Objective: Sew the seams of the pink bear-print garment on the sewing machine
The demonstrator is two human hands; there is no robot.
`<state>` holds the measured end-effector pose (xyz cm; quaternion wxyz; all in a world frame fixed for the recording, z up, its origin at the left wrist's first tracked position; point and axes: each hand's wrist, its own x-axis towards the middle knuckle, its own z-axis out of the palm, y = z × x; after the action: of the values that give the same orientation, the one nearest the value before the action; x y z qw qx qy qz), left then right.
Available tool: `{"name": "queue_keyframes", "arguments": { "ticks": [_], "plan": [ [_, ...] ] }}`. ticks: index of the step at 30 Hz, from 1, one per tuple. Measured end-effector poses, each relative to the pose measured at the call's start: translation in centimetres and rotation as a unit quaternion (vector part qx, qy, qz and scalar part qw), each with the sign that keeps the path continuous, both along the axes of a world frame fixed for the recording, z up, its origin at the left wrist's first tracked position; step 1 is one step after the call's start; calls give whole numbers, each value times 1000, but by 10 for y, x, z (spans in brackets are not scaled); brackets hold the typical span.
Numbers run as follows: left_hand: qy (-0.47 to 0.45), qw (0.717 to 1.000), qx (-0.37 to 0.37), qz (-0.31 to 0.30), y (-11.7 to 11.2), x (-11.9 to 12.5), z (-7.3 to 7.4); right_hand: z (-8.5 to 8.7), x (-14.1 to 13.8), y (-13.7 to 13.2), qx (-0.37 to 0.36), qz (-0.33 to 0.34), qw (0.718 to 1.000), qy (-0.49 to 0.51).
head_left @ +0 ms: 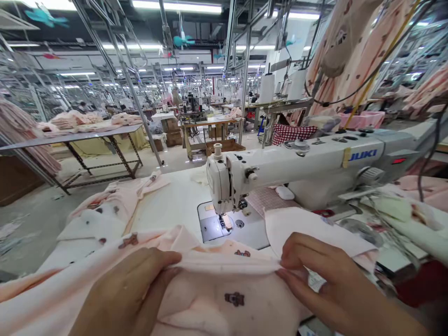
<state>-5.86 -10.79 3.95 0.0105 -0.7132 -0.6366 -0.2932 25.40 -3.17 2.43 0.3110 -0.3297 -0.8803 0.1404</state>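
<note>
A pale pink fabric piece [210,298] with small printed bears stretches between my two hands in front of the sewing machine [266,168]. My left hand [136,284] pinches its folded edge between thumb and fingers. At the other end of the fold, my right hand [318,275] pinches the same edge, keeping it taut. The fold lies just on the near side of the metal needle plate [210,228], apart from the lit presser foot [224,223]. More of the fabric spreads leftward over the table. Its lower part runs out of view.
A white cloth piece [311,233] lies on the machine bed at right, below the machine arm. A white rounded object [285,192] rests behind it. Farther left stands a table [84,135] with pink fabric piles. Metal poles and hanging pink garments [343,60] surround the station.
</note>
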Motion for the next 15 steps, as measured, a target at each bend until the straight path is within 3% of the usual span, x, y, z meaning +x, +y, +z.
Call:
{"name": "queue_keyframes", "arguments": {
  "ticks": [3, 6, 8, 10, 12, 14, 15],
  "plan": [
    [-152, 988, -34, -11, 16, 15, -2, 1, -4, 2, 52, 33, 998, 1],
    [-356, 930, -91, -29, 48, 14, 1, 12, -11, 11, 93, 52, 994, -17],
    [-342, 937, -68, -26, 76, 6, 18, 30, -15, 20, 150, 45, 987, -43],
    [-235, 972, -4, -25, 103, -4, 47, 53, -18, 29, 223, 37, 972, -69],
    [-166, 985, 22, -34, 121, -11, 73, 75, -21, 33, 287, 33, 954, -87],
    [-159, 987, 10, -38, 123, -13, 81, 82, -26, 30, 319, 28, 941, -107],
    [-164, 986, 3, -38, 116, -12, 76, 79, -30, 26, 315, 27, 941, -118]
  ]
}}
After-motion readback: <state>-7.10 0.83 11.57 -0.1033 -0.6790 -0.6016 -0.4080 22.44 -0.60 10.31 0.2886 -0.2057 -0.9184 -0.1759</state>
